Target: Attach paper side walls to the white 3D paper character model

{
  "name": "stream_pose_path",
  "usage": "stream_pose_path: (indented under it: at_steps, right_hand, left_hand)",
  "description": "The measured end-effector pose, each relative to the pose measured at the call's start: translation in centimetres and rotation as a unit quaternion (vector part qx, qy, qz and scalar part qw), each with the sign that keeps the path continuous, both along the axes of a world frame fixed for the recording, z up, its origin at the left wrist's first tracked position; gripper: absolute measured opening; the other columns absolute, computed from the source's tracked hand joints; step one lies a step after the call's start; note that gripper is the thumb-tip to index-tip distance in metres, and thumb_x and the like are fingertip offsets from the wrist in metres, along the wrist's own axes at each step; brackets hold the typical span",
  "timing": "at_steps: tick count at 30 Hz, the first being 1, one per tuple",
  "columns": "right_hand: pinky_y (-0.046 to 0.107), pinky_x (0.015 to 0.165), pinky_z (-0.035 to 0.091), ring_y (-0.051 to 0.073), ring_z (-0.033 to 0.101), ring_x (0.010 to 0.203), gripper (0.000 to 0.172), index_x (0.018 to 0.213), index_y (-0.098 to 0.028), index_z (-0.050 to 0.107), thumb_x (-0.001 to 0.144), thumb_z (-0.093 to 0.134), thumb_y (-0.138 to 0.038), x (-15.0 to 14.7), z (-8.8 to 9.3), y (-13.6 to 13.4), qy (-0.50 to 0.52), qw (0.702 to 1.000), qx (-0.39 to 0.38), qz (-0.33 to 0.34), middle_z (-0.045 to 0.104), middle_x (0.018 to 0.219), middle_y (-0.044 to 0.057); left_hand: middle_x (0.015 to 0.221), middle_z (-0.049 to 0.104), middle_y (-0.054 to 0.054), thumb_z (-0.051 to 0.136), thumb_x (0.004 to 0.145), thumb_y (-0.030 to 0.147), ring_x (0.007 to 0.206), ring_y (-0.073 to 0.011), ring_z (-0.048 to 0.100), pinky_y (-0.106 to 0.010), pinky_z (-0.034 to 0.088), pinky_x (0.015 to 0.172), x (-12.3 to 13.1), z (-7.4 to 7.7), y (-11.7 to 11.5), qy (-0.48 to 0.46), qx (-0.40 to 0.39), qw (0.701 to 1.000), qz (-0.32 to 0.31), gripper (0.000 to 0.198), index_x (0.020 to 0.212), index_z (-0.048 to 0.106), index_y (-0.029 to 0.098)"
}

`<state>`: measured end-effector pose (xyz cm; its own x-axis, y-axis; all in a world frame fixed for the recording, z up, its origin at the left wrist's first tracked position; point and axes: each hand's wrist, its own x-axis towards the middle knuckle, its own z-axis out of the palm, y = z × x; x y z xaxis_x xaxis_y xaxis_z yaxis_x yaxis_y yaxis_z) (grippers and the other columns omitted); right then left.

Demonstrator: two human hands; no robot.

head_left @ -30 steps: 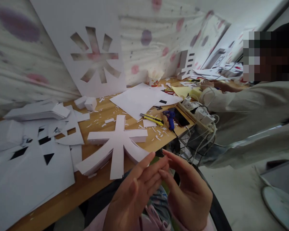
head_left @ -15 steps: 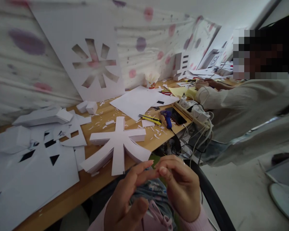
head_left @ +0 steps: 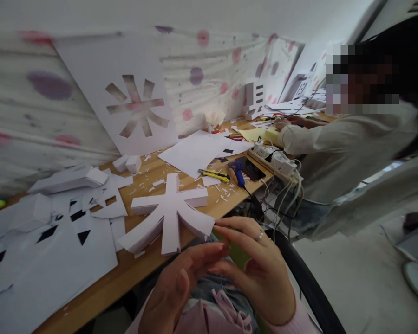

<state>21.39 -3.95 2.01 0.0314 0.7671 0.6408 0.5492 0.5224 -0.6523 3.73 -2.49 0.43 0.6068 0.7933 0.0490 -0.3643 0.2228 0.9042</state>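
A white raised paper character (head_left: 171,208) lies on the wooden table, its lower legs reaching the front edge. Below it, over my lap, is my left hand (head_left: 184,278); its fingers are stretched out with the thumb apart, and I see nothing in it. My right hand (head_left: 257,264) faces it with fingers extended and thumb spread, also with nothing visible between them. A right fingertip is close to the tip of the character's right leg; whether they touch I cannot tell. The two hands' fingertips overlap in view.
Behind the character lie a yellow cutter knife (head_left: 214,175), a blue glue gun (head_left: 237,172), a phone (head_left: 252,168) and paper scraps. Cut sheets (head_left: 73,260) cover the left side. A board (head_left: 94,88) with a cutout leans on the wall. A power strip (head_left: 278,160) and co-worker (head_left: 358,134) are right.
My hands have moved from fingertips pinched together to stretched fingers. The right fingers have opened and reached towards the character's right leg. The whole view has shifted slightly down.
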Motion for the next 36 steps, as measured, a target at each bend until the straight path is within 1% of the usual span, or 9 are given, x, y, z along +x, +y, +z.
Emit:
stream_pose_path:
  at_steps: [5, 8, 13, 16, 19, 22, 26, 30, 36]
  right_hand:
    - [0.031, 0.089, 0.047, 0.017, 0.062, 0.097, 0.009, 0.086, -0.024, 0.071, 0.082, 0.071, -0.032, -1.6, -0.6, 0.7, 0.131, 0.99, -0.026, 0.051, 0.072, 0.094, 0.002]
    - [0.03, 0.088, 0.047, 0.016, 0.063, 0.092, 0.013, 0.072, -0.024, 0.068, 0.083, 0.069, -0.031, -1.9, -1.2, 0.8, 0.221, 0.973, -0.041, 0.058, 0.072, 0.081, -0.001]
    - [0.037, 0.098, 0.043, 0.017, 0.064, 0.093, 0.011, 0.086, -0.026, 0.071, 0.089, 0.061, -0.02, -1.0, -1.9, 0.6, 0.263, 0.963, -0.021, 0.046, 0.073, 0.09, -0.001]
    - [0.037, 0.1, 0.043, 0.016, 0.065, 0.095, 0.018, 0.088, -0.027, 0.072, 0.09, 0.057, -0.017, -0.8, -1.6, 0.4, 0.265, 0.964, 0.019, -0.008, 0.073, 0.095, -0.001]
    - [0.033, 0.084, 0.052, 0.017, 0.067, 0.086, 0.015, 0.084, -0.026, 0.072, 0.087, 0.061, -0.017, -1.1, -1.1, 0.4, 0.302, 0.951, 0.031, -0.062, 0.074, 0.089, 0.001]
    - [0.029, 0.07, 0.055, 0.017, 0.067, 0.079, 0.01, 0.079, -0.025, 0.072, 0.082, 0.067, -0.016, -1.2, -1.0, 0.5, 0.346, 0.933, 0.029, -0.091, 0.073, 0.083, 0.002]
    - [0.03, 0.077, 0.054, 0.017, 0.065, 0.089, 0.016, 0.089, -0.027, 0.072, 0.078, 0.072, -0.016, -1.5, -1.6, 0.4, 0.293, 0.955, 0.025, -0.041, 0.069, 0.093, 0.003]
    - [0.028, 0.075, 0.052, 0.016, 0.065, 0.089, 0.02, 0.091, -0.029, 0.073, 0.079, 0.071, -0.013, -1.9, -1.8, 0.1, 0.225, 0.974, 0.004, 0.007, 0.069, 0.097, 0.002]
    - [0.029, 0.068, 0.052, 0.016, 0.064, 0.075, 0.008, 0.078, -0.024, 0.071, 0.082, 0.069, -0.018, -0.5, -1.8, 0.6, 0.249, 0.966, 0.036, -0.055, 0.068, 0.078, 0.001]
  left_hand:
    - [0.13, 0.062, -0.002, 0.04, 0.092, 0.057, 0.124, -0.0246, 0.053, -0.032, 0.04, 0.106, 0.3, 0.0, -0.2, 0.1, 0.071, 0.992, 0.037, 0.046, 0.121, 0.064, 0.029]
    - [0.135, 0.058, 0.0, 0.041, 0.092, 0.058, 0.127, -0.0261, 0.05, -0.037, 0.037, 0.109, 0.4, -0.3, -0.1, 0.128, 0.108, 0.985, 0.044, 0.047, 0.127, 0.058, 0.033]
    - [0.14, 0.053, -0.002, 0.035, 0.092, 0.061, 0.131, -0.0283, 0.046, -0.043, 0.029, 0.115, -0.2, -0.7, -0.4, 0.169, 0.14, 0.974, 0.058, 0.053, 0.132, 0.054, 0.031]
    - [0.141, 0.053, -0.005, 0.036, 0.091, 0.062, 0.131, -0.0302, 0.045, -0.044, 0.033, 0.113, -0.3, -0.3, -0.6, 0.143, 0.128, 0.98, 0.053, 0.056, 0.131, 0.056, 0.027]
    - [0.14, 0.054, -0.006, 0.037, 0.092, 0.059, 0.128, -0.0304, 0.048, -0.044, 0.034, 0.112, -0.1, 0.0, -0.4, 0.096, 0.075, 0.991, 0.048, 0.053, 0.127, 0.059, 0.025]
    - [0.138, 0.055, -0.008, 0.037, 0.092, 0.059, 0.124, -0.0295, 0.053, -0.043, 0.038, 0.109, 0.0, -0.1, 0.2, 0.002, -0.001, 1.0, -0.005, 0.054, 0.125, 0.061, 0.024]
    - [0.137, 0.056, -0.011, 0.035, 0.094, 0.058, 0.125, -0.0259, 0.053, -0.038, 0.039, 0.109, 0.3, -0.2, 0.7, -0.127, -0.066, 0.986, -0.083, 0.058, 0.128, 0.059, 0.017]
    - [0.134, 0.059, -0.008, 0.031, 0.097, 0.051, 0.126, -0.0207, 0.052, -0.031, 0.036, 0.11, 0.7, 0.1, 0.6, -0.205, -0.079, 0.969, -0.112, 0.055, 0.128, 0.059, 0.015]
    - [0.137, 0.056, -0.011, 0.028, 0.095, 0.057, 0.137, -0.0246, 0.04, -0.038, 0.022, 0.116, 0.6, 0.4, 1.1, -0.197, -0.099, 0.97, -0.105, 0.062, 0.137, 0.05, 0.018]
